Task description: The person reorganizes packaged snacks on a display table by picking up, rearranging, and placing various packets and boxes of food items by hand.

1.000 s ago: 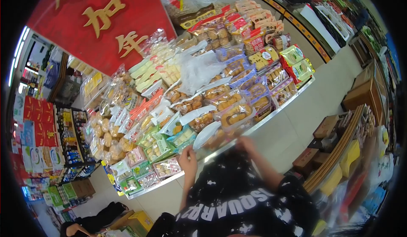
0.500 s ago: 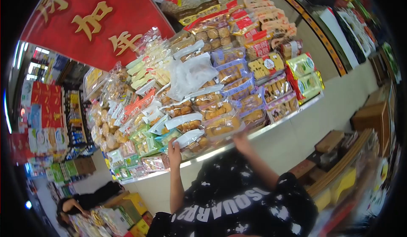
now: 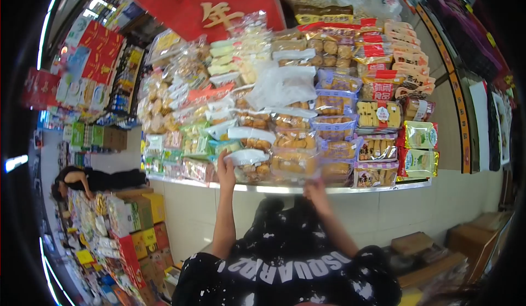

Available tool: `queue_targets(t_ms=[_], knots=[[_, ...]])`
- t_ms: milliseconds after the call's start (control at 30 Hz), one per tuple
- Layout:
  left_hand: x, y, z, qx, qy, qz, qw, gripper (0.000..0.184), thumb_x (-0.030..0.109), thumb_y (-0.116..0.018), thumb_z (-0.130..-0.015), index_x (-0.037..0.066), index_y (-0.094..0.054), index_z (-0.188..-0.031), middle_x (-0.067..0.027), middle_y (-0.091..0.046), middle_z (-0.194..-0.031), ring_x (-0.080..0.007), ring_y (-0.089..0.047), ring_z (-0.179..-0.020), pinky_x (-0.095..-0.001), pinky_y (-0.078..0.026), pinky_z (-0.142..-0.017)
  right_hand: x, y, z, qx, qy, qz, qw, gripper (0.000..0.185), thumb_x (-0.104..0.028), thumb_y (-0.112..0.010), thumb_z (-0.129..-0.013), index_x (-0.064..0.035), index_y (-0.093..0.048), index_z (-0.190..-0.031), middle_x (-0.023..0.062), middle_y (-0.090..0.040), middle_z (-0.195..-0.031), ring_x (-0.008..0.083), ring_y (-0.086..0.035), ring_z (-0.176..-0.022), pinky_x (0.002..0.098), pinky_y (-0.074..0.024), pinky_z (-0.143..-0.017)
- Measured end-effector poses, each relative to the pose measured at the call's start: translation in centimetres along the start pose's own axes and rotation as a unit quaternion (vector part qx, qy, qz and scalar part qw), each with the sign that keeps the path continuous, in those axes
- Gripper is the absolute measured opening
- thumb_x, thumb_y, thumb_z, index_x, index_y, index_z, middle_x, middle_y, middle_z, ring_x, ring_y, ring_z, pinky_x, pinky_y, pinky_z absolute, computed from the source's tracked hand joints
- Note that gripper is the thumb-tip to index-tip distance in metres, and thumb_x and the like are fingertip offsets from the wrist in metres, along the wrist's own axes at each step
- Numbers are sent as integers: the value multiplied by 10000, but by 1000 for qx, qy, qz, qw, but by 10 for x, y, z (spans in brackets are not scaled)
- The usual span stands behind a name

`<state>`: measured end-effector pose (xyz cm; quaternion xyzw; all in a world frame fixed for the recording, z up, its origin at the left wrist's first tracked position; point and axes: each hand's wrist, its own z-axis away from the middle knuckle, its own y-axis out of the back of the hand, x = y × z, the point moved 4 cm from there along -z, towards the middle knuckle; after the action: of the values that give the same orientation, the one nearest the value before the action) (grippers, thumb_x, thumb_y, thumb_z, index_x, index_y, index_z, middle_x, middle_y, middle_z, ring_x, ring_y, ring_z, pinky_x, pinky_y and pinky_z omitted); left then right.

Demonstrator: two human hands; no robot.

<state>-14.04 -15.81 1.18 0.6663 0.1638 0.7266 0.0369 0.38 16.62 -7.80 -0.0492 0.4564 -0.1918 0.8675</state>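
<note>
My left hand is at the front of the display, its fingers stretched out against the left end of a pastry bag with a white top strip. My right hand is closed at the lower right corner of a clear pack of golden pastries; its fingertips are blurred. That pack lies flat in the front row, just right of the bag. Behind it is another pastry pack. Purple-edged packs lie to the right. A crumpled clear plastic bag rests on the packs further back.
A metal edge runs along the display's front. Green-and-gold packs stand at the right end. A red sign rises behind. Cardboard boxes sit low at right. Another person leans over goods at far left.
The view has turned and shifted, so the display now looks level and the sign sits higher. Both hands stay by the same front packs; the right hand is less blurred.
</note>
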Motion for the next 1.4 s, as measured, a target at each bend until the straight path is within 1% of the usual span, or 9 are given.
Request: queue_targets(t_ms=[100, 200, 333, 533, 767, 1000, 1067, 1167, 1400], knots=[[-12, 9, 15, 62, -29, -5, 998, 662, 134, -540, -959, 62, -193, -1518, -175, -451, -1399, -179, -575, -1009, -278, -484, -812, 6, -2, 13, 38, 2, 38, 999, 339, -150, -563, -917, -43, -420, -1206, 61, -576, -840, 129, -578, -657, 269, -481, -582], [-28, 29, 37, 89, 21, 39, 995, 671, 143, -551, -955, 58, -196, -1517, -195, -460, -1375, -190, -597, -969, -293, -496, -784, 8, -13, 24, 68, 39, 64, 995, 302, -127, -564, -894, -46, -458, -1165, 66, -589, -858, 131, -586, -672, 279, -486, -593], [2, 71, 81, 93, -68, -33, 993, 707, 71, -558, -913, 60, -195, -1519, -185, -498, -1312, -156, -594, -839, -282, -506, -710, 41, -28, 23, 50, -40, 106, 992, 230, -139, -550, -898, -39, -503, -1099, 87, -602, -850, 146, -597, -667, 279, -484, -586], [-81, 151, 175, 156, 47, 0, 987, 686, 50, -563, -889, 56, -243, -1495, -140, -585, -1198, -127, -589, -744, -274, -502, -685, 71, -70, 2, 29, 14, 240, 970, 175, -143, -544, -889, -30, -554, -1022, 69, -610, -814, 152, -593, -637, 273, -481, -574], [-184, 178, 261, 19, 204, -43, 978, 478, 225, -573, -895, 55, -505, -1337, -155, -678, -993, -209, -666, -859, -337, -520, -784, 89, -179, 22, -73, 9, 296, 952, 206, -181, -543, -892, -20, -594, -1011, 58, -622, -759, 142, -598, -645, 273, -482, -561], [-188, 185, 269, -8, 238, 38, 970, 418, 245, -565, -905, 53, -572, -1275, -153, -677, -983, -233, -676, -858, -353, -516, -805, 100, -266, 62, -188, -31, 322, 927, 286, -292, -493, -952, -35, -605, -1006, 74, -651, -796, 177, -600, -656, 305, -501, -597], [-205, 192, 264, 30, 233, 44, 971, 392, 216, -569, -906, 37, -577, -1255, -139, -674, -965, -215, -674, -814, -334, -518, -775, 85, -282, 55, -226, 51, 435, 870, 216, -198, -546, -904, -17, -613, -1001, 57, -635, -786, 140, -604, -681, 278, -484, -608], [-209, 220, 244, 88, 261, 76, 958, 381, 207, -580, -902, 23, -580, -1236, -138, -674, -953, -202, -670, -793, -321, -519, -754, 87, -311, 35, -188, 81, 327, 922, 216, -177, -556, -904, 1, -639, -994, 77, -661, -803, 150, -625, -720, 289, -498, -650], [-204, 263, 193, 74, 272, 41, 958, 384, 196, -578, -888, 32, -583, -1235, -140, -684, -962, -212, -671, -801, -317, -519, -757, 74, -387, 0, -190, 155, 398, 884, 248, -210, -593, -887, 1, -664, -995, 164, -705, -906, 241, -678, -833, 346, -519, -757]])
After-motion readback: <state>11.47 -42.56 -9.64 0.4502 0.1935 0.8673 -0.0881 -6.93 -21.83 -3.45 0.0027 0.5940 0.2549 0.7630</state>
